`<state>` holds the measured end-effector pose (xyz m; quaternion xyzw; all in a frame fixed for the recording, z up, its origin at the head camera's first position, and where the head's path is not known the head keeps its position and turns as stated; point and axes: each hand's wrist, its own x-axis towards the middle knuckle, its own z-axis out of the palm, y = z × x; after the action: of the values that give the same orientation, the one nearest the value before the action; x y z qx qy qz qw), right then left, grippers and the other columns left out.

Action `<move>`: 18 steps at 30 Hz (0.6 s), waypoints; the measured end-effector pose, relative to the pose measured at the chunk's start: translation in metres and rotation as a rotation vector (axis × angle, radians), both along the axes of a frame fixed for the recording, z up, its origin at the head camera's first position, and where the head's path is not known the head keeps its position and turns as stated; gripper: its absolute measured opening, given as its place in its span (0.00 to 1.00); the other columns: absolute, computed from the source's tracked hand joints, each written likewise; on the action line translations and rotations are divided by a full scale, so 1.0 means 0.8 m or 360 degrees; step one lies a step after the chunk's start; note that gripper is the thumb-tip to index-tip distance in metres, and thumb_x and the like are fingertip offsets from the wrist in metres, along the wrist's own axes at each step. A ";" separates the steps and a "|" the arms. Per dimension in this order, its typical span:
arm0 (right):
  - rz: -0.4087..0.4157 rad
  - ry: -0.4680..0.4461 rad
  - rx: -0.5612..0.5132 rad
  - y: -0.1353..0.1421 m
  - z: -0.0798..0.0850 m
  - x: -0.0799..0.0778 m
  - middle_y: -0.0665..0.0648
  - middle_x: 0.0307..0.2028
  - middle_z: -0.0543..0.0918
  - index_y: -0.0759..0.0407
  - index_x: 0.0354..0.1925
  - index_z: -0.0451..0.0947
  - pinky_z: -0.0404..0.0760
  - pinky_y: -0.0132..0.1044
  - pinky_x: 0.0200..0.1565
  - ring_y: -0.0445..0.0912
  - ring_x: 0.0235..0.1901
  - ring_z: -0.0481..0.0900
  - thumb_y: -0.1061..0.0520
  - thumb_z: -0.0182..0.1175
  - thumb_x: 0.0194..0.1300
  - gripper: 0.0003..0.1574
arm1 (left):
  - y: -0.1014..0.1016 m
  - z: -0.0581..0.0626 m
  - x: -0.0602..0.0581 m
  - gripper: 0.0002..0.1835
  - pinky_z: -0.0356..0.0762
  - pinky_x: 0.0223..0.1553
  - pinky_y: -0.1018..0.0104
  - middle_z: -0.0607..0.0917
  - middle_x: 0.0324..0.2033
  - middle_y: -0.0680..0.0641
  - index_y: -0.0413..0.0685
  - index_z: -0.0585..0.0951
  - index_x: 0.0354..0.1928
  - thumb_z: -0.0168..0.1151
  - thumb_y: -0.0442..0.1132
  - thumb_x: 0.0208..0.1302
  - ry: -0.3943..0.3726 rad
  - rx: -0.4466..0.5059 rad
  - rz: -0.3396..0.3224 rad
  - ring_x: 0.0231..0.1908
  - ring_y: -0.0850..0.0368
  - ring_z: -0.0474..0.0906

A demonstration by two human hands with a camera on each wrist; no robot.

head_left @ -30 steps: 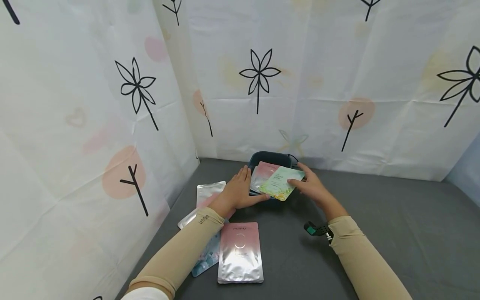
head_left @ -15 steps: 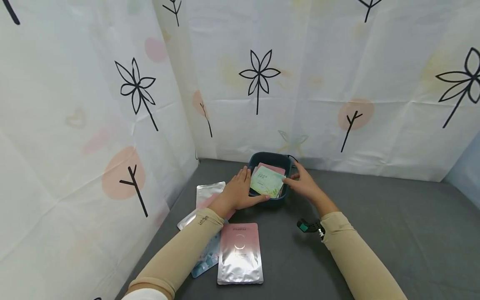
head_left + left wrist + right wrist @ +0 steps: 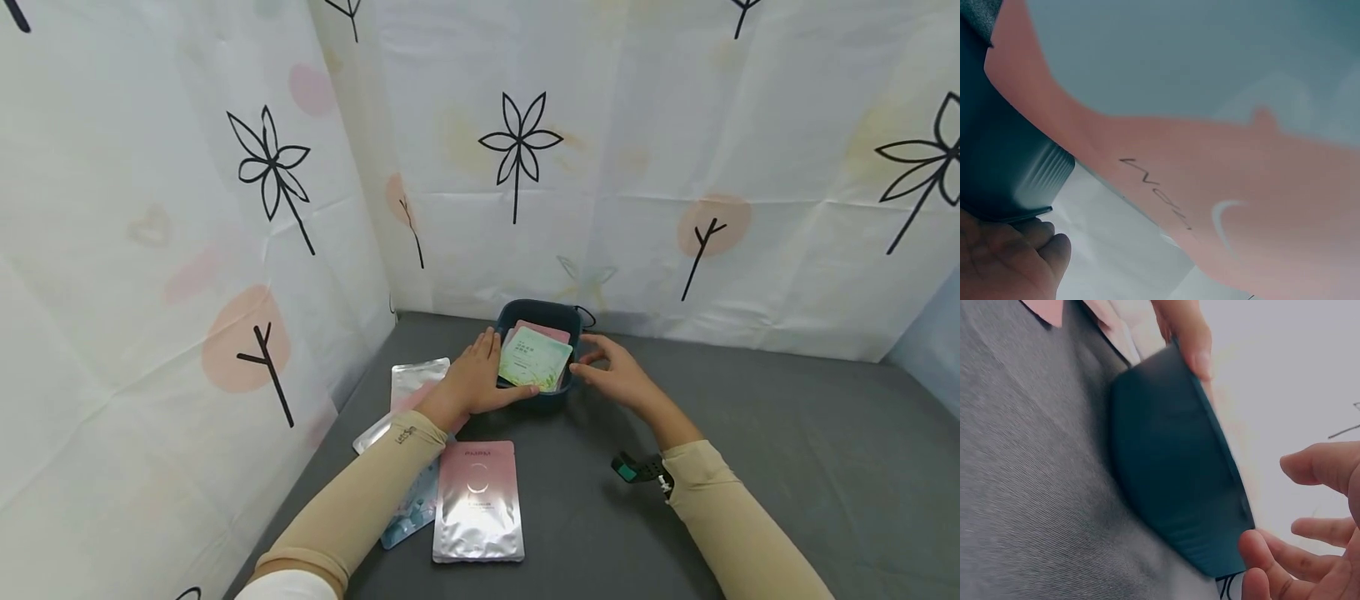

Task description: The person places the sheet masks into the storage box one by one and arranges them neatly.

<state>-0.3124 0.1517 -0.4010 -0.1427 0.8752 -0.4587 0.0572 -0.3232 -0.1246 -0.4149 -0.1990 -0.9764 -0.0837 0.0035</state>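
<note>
A dark teal plastic bin [image 3: 542,310] stands toward the back of the table. A green sheet mask packet [image 3: 534,357] lies on top in it, over a pink one [image 3: 553,333]. My left hand [image 3: 474,379] rests against the bin's left side, its fingers straight and its thumb along the front rim. Beside the bin's right rim, my right hand [image 3: 617,371] is held with loosely bent, spread fingers and nothing in its grasp. The right wrist view shows the bin's outer wall [image 3: 1166,444] and the fingers of my right hand [image 3: 1310,550] close to its rim.
A pink-and-silver packet [image 3: 477,504] lies flat in front of the bin. Left of it are a blue packet [image 3: 416,508] and another pink-and-silver packet [image 3: 412,383], partly under my left forearm. White patterned cloth walls [image 3: 630,167] stand behind and left of the grey table [image 3: 787,467].
My right hand has lowered the green packet into the bin, let go of it and drawn slightly right. My left hand has stayed at the bin's left side.
</note>
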 end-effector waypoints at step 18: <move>0.0377 0.0087 0.0093 -0.009 -0.006 0.076 0.64 0.54 0.86 0.65 0.62 0.81 0.84 0.42 0.42 0.52 0.45 0.87 0.48 0.64 0.77 0.26 | 0.003 0.001 0.001 0.67 0.54 0.83 0.47 0.47 0.85 0.35 0.34 0.48 0.84 0.48 0.84 0.64 -0.0018 -0.0020 0.0040 0.85 0.41 0.46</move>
<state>-0.2516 0.1447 -0.4057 -0.2557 0.8664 -0.4190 0.0911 -0.3224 -0.1226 -0.4139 -0.1863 -0.9793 -0.0786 -0.0020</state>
